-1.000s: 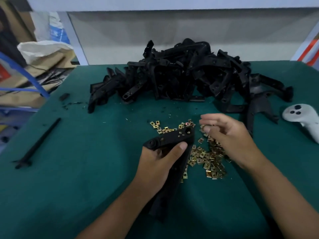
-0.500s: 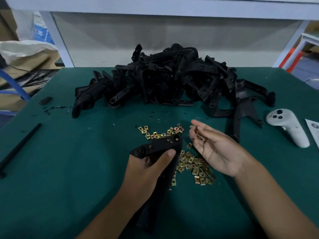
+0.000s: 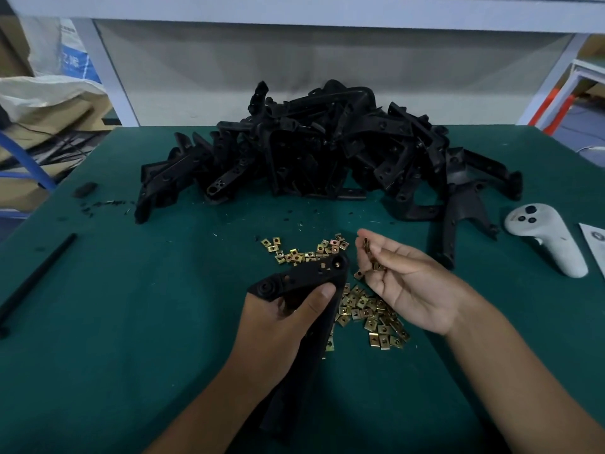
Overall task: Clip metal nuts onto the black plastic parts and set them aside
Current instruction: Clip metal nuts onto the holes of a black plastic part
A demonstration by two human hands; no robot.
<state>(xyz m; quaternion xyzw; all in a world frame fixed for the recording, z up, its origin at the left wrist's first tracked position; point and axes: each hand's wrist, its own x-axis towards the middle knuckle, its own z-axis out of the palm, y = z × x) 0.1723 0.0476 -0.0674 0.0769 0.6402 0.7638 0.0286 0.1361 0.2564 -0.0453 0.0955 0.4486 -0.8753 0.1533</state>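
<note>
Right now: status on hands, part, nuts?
Left hand grips black plastic part. Right hand palm-up, pinching a metal nut. Loose nuts underneath; nothing blocking.

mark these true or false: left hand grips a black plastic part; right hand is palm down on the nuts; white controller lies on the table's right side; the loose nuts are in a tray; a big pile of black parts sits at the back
1. The left hand grips a black plastic part. True.
2. The right hand lies palm down on the nuts. False: it is raised palm up, holding a few nuts.
3. A white controller lies on the table's right side. True.
4. The loose nuts sit in a tray. False: they lie straight on the green table.
5. A pile of black parts sits at the back. True.
</note>
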